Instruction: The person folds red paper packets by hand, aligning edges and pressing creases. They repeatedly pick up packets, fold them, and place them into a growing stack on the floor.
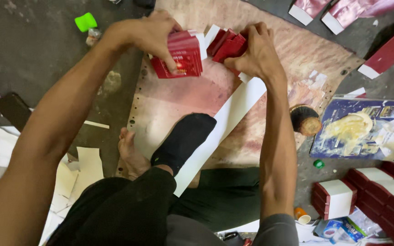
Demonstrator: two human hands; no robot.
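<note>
While the left hand point(153, 34) grips a red folded carton point(178, 57), the right hand point(256, 52) pinches another red carton piece point(228, 45) just beside it, both over the stained work mat point(174, 100) on the floor. A long white card strip point(226, 127) runs under the socked foot point(183, 139). My guess: that glue-smeared board point(361, 130) and brush point(305, 119) sit near, so a slip could smudge or crease the 2 cartons.

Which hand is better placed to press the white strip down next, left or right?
Right, probably. The right hand already rests at the top end of the white strip, while the left hand is gripping the red carton stack off to the side.
</note>
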